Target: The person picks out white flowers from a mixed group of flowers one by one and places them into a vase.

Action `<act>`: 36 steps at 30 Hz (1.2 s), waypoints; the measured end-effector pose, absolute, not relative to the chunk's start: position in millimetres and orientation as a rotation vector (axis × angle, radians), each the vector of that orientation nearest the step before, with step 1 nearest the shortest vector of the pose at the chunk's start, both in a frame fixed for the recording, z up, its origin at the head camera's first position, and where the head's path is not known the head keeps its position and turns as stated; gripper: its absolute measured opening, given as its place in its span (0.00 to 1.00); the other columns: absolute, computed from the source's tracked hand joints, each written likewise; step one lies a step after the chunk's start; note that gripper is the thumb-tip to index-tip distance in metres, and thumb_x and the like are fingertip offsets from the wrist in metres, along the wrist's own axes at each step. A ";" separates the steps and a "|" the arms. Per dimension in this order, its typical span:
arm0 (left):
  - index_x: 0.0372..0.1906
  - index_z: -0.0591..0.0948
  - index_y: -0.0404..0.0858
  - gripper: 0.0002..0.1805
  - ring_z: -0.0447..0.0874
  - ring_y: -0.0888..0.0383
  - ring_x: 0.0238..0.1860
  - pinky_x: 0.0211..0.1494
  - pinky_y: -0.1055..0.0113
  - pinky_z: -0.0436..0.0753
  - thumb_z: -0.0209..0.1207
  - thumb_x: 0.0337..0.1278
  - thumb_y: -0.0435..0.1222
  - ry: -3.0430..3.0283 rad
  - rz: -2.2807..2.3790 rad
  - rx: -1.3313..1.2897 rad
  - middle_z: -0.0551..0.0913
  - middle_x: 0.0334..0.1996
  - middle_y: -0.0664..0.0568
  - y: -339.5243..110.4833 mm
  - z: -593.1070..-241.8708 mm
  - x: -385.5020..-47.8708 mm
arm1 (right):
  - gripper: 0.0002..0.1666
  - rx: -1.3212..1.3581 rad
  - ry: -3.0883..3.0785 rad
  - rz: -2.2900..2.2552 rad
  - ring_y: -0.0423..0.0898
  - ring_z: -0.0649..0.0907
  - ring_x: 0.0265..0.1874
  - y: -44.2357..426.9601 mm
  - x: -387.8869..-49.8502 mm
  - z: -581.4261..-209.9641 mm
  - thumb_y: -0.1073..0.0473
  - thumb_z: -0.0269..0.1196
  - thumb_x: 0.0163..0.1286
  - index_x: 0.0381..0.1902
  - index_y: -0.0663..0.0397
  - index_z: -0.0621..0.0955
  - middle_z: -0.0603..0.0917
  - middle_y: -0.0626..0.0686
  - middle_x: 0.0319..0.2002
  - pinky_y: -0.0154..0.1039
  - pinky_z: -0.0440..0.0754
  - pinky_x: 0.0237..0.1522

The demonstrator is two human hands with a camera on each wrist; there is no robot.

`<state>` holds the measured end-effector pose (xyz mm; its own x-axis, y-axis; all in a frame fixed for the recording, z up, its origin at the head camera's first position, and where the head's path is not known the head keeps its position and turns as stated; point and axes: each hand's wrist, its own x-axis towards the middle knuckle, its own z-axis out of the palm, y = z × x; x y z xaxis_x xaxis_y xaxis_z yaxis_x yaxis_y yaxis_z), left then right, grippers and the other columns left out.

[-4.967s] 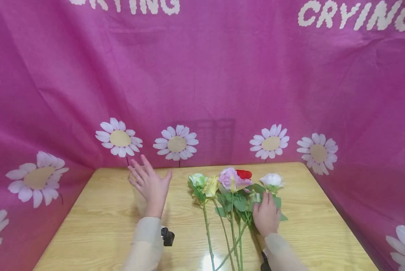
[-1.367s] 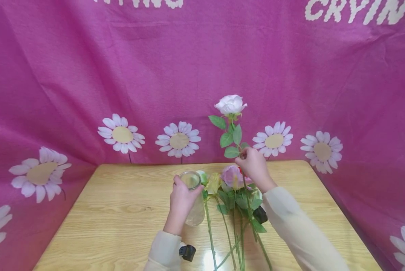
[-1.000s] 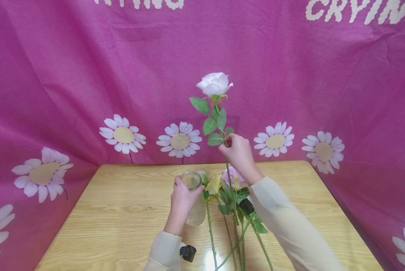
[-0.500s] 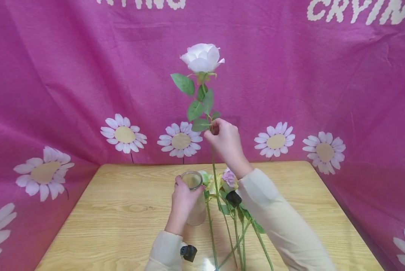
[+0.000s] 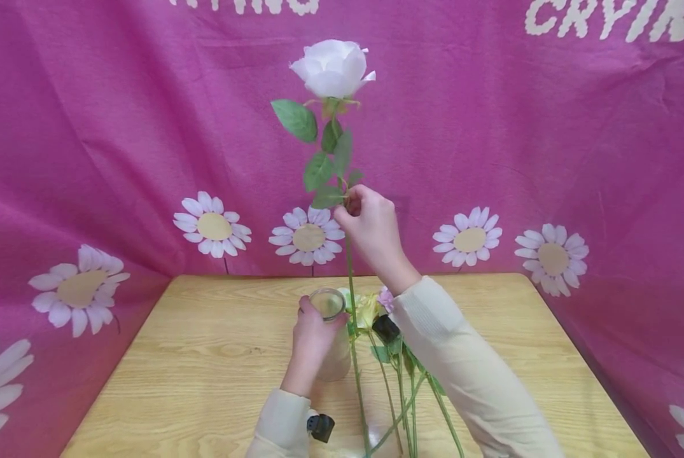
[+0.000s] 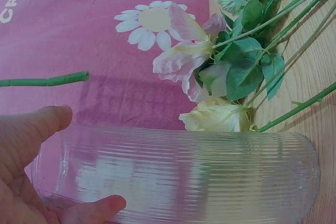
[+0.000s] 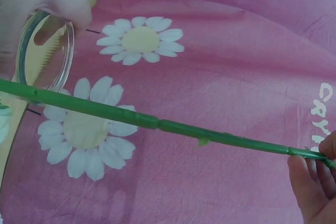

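A white rose [image 5: 331,71] stands upright in the head view, high above the table. My right hand [image 5: 370,222] pinches its green stem [image 7: 199,135] just below the leaves. Beside the stem, my left hand [image 5: 313,340] grips a clear ribbed glass vase [image 6: 210,177] near its mouth. The vase stands on the table, and its rim [image 5: 328,304] shows in the head view. In the left wrist view the stem's cut end [image 6: 84,76] hangs outside the vase, near the fingers and apart from the glass.
Several flowers lie on the wooden table [image 5: 204,356] right of the vase, among them a yellow rose [image 6: 218,115] and a pinkish-lilac bloom [image 6: 184,59]. Their stems [image 5: 413,407] cross toward the front edge. A pink cloth [image 5: 490,127] with printed daisies hangs behind.
My left hand went from raised and spread to gripping the vase. My right hand took the white rose from the table and lifted it up and leftward, toward the vase.
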<state>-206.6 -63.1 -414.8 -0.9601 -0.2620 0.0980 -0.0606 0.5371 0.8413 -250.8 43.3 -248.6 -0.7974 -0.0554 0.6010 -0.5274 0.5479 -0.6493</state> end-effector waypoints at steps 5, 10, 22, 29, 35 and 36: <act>0.62 0.59 0.17 0.45 0.77 0.23 0.49 0.52 0.37 0.77 0.72 0.50 0.38 -2.552 -1.353 0.250 0.72 0.52 0.18 -63.0 -416.4 -206.9 | 0.04 0.505 -2.199 1.214 0.53 0.83 0.30 38.8 -249.3 -245.8 0.69 0.62 0.61 0.32 0.68 0.81 0.84 0.60 0.29 0.44 0.82 0.37; 0.61 0.59 0.17 0.44 0.77 0.22 0.47 0.51 0.36 0.77 0.72 0.50 0.37 -2.534 -1.333 0.224 0.72 0.51 0.18 -61.9 -417.4 -205.5 | 0.04 0.525 -2.150 1.230 0.52 0.83 0.29 37.2 -250.5 -242.4 0.70 0.61 0.60 0.32 0.68 0.81 0.84 0.60 0.28 0.42 0.82 0.35; 0.61 0.60 0.19 0.42 0.77 0.23 0.48 0.51 0.37 0.77 0.71 0.51 0.37 -2.556 -1.358 0.221 0.72 0.51 0.20 -61.4 -417.0 -205.4 | 0.04 0.519 -2.112 1.270 0.50 0.82 0.28 38.2 -247.1 -230.3 0.70 0.60 0.61 0.31 0.67 0.81 0.84 0.58 0.27 0.39 0.80 0.33; 0.63 0.58 0.18 0.45 0.76 0.23 0.49 0.52 0.37 0.77 0.72 0.53 0.39 -2.585 -1.360 0.228 0.70 0.54 0.18 -63.2 -417.2 -206.2 | 0.02 0.530 -2.050 1.255 0.51 0.82 0.29 35.6 -246.8 -223.5 0.71 0.61 0.62 0.30 0.66 0.80 0.84 0.59 0.28 0.40 0.81 0.35; 0.62 0.59 0.19 0.45 0.77 0.23 0.49 0.53 0.38 0.77 0.73 0.52 0.41 -2.587 -1.349 0.222 0.72 0.53 0.18 -62.9 -415.9 -204.3 | 0.03 0.561 -1.995 1.266 0.54 0.84 0.31 33.4 -247.4 -230.8 0.71 0.62 0.63 0.34 0.69 0.81 0.84 0.62 0.32 0.41 0.84 0.38; 0.62 0.59 0.19 0.45 0.77 0.23 0.49 0.53 0.37 0.77 0.73 0.52 0.41 -2.586 -1.349 0.223 0.72 0.52 0.18 -62.9 -415.7 -204.1 | 0.03 0.561 -1.986 1.269 0.54 0.84 0.31 33.1 -247.9 -232.9 0.71 0.62 0.63 0.34 0.69 0.81 0.84 0.62 0.32 0.41 0.84 0.37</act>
<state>-204.1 -62.9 -415.7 -0.9651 -0.2326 0.1206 -0.0342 0.5683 0.8221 -247.9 33.1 -232.9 -0.6585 0.0122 0.7524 -0.6776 0.4253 -0.5999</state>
